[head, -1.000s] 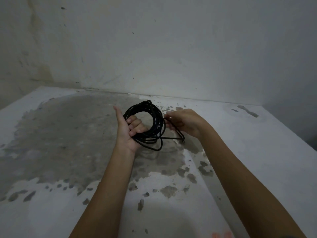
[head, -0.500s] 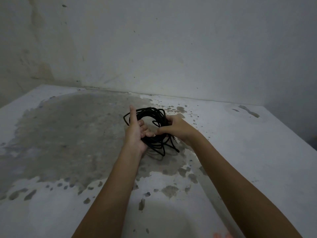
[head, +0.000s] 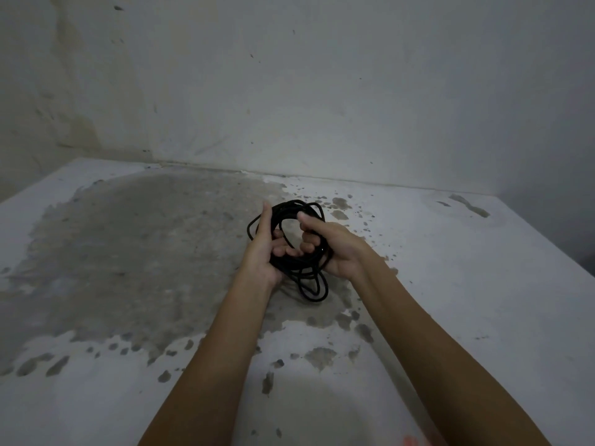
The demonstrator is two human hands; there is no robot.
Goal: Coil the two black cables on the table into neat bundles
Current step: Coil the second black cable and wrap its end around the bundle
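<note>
A black cable (head: 289,210) wound into a round coil of several loops is held just above the middle of the table (head: 483,284). My left hand (head: 264,249) grips the coil's left side, fingers curled through the ring and thumb pointing up. My right hand (head: 335,249) grips the right side, fingers curled inside the ring over the strands. A loose loop (head: 314,289) hangs from the bottom of the coil toward the tabletop. Only one coil of cable shows; I cannot tell whether it holds one cable or two.
The table is white with a large grey worn patch (head: 128,252) on the left and scattered dark spots. A stained white wall (head: 322,91) rises right behind it. The table's right edge (head: 573,252) drops into shadow.
My right hand has moved from pinching the loose end beside the coil to gripping the coil's right side through the ring. The coil has tilted flatter and its tail now hangs as a loop below.
</note>
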